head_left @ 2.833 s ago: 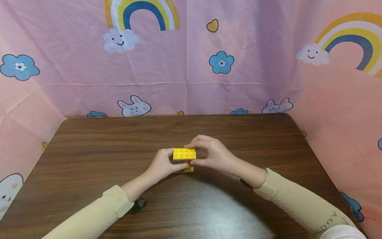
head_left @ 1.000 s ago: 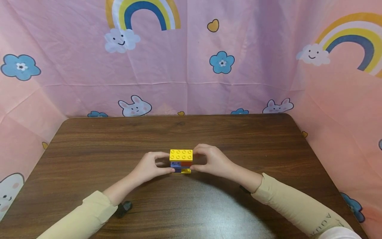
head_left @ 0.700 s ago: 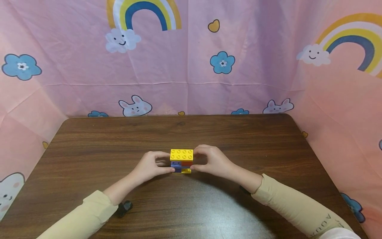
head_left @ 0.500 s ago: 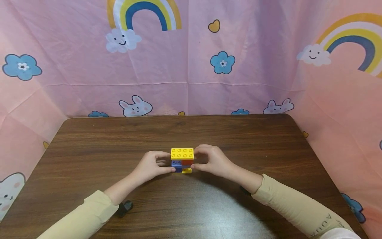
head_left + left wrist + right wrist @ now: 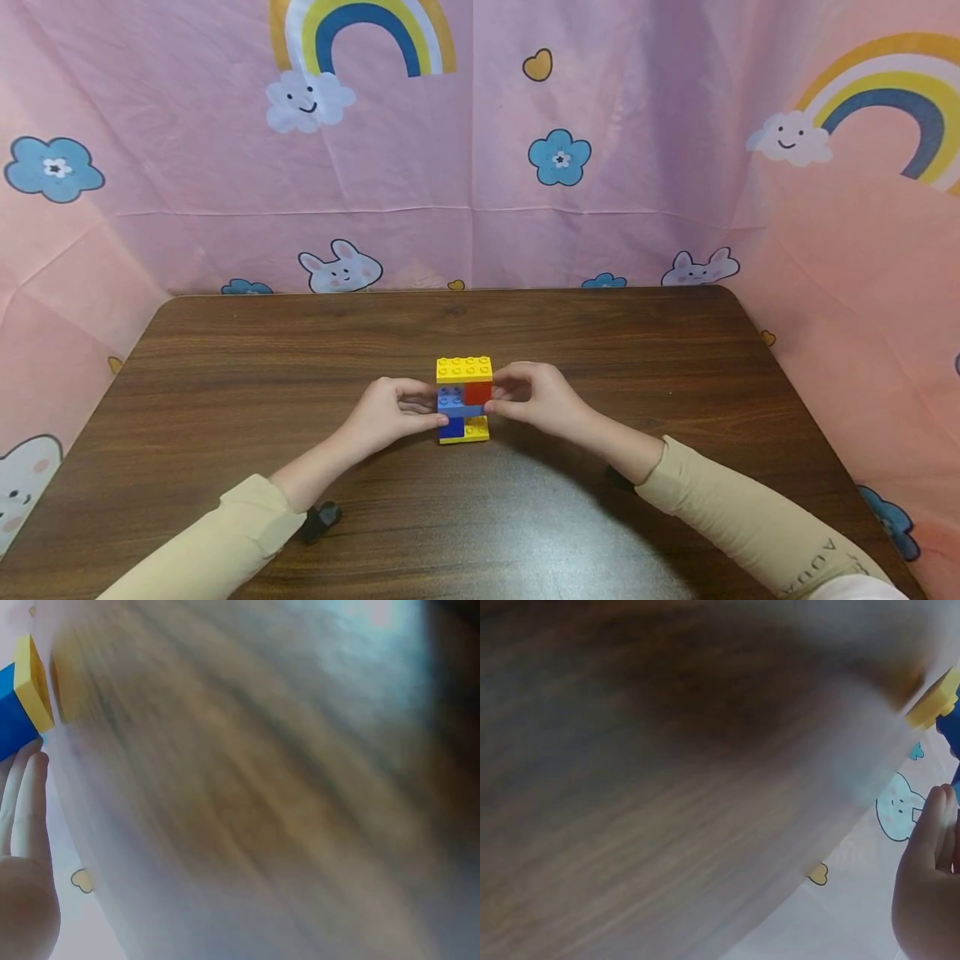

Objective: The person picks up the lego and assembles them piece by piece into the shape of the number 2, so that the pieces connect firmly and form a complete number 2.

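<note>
Between both hands stands a small stack of toy building bricks. A yellow brick (image 5: pixel 464 368) tops it, over a red brick (image 5: pixel 477 393) and light blue bricks (image 5: pixel 452 402). Lower come a dark blue brick (image 5: pixel 452 428) and a yellow base brick (image 5: pixel 476 429). My left hand (image 5: pixel 386 415) grips the left side, thumb across the front near the dark blue brick. From the right, my right hand (image 5: pixel 546 398) holds the stack, thumb at the light blue layer's end. The wrist views catch only the base (image 5: pixel 34 686) and part of each hand. Whether the base touches the table cannot be told.
The brown wooden table (image 5: pixel 300 350) stretches around the stack. A pink patterned cloth (image 5: pixel 420 183) hangs behind it and at both sides. Beneath the left wrist a black device (image 5: pixel 321 522) is visible.
Both hands shifted from the upper brick to the stack's two sides, the left hand moving left. Lately the stack has tipped back or risen slightly, showing more of its front.
</note>
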`<state>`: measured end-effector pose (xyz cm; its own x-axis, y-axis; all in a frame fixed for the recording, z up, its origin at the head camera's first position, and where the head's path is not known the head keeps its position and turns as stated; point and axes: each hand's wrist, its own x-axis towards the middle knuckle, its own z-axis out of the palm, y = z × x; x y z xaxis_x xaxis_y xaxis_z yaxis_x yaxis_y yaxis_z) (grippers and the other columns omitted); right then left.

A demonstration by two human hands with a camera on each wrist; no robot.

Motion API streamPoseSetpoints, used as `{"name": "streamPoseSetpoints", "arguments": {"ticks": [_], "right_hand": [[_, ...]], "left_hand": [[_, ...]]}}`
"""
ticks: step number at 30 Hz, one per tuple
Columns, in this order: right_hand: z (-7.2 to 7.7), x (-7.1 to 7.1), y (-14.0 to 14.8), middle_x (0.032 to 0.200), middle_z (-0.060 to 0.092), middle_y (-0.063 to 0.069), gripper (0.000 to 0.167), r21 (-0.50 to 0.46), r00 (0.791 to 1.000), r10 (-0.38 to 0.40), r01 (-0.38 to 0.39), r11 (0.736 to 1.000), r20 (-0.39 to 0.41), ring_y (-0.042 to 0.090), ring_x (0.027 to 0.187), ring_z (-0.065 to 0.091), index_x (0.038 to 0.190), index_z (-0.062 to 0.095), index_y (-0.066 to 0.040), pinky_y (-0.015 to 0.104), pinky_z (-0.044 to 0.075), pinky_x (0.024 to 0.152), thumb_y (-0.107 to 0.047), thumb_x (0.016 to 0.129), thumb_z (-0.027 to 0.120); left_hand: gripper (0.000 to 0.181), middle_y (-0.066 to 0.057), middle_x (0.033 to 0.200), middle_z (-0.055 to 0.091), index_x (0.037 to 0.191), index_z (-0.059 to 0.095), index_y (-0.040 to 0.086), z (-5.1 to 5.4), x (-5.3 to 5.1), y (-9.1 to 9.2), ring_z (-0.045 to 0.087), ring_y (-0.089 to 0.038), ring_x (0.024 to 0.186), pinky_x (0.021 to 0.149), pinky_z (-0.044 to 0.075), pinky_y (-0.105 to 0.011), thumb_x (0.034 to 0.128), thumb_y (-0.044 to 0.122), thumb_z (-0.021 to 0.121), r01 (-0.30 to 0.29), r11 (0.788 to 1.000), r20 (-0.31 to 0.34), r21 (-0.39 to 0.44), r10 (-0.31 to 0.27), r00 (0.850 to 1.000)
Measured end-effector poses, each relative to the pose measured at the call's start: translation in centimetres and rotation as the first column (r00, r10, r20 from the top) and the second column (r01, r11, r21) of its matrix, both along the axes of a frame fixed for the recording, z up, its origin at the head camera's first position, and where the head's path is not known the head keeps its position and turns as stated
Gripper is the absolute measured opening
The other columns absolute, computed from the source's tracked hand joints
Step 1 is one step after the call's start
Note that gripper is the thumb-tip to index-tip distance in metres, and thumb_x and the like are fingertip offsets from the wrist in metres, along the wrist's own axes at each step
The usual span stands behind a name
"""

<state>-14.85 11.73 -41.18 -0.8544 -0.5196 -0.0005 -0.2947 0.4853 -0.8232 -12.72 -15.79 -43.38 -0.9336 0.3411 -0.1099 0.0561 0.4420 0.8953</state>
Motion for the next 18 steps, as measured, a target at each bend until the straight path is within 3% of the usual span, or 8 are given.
{"name": "streamPoseSetpoints", "arguments": {"ticks": [10, 18], "right_hand": [[-0.5, -0.5, 0.5, 0.113, 0.080, 0.019, 0.039, -0.021, 0.993, -0.048, 0.050, 0.999, 0.104, 0.022, 0.096, 0.076, 0.124, 0.074, 0.005, 0.032, 0.067, 0.085, -0.021, 0.096, 0.081], [-0.4, -0.7, 0.7, 0.120, 0.079, 0.018, 0.038, 0.004, 0.974, -0.114, 0.115, 0.993, 0.198, 0.026, 0.102, 0.075, 0.125, 0.075, 0.002, 0.032, 0.066, 0.087, -0.023, 0.096, 0.079]], "left_hand": [[0.046, -0.022, 0.121, 0.078, 0.125, 0.074, -0.004, -0.5, -0.5, 0.7, 0.078, -0.034, 0.111, 0.098, 0.065, -0.046, 0.0935, 0.028, 0.084, -0.067, 0.997, 0.086, -0.046, 0.071, 0.994], [0.046, -0.022, 0.120, 0.079, 0.126, 0.073, -0.006, -1.1, -0.9, 1.2, 0.078, -0.034, 0.114, 0.099, 0.065, -0.045, 0.0952, 0.028, 0.082, -0.075, 0.997, 0.141, 0.002, 0.074, 0.987]]}}
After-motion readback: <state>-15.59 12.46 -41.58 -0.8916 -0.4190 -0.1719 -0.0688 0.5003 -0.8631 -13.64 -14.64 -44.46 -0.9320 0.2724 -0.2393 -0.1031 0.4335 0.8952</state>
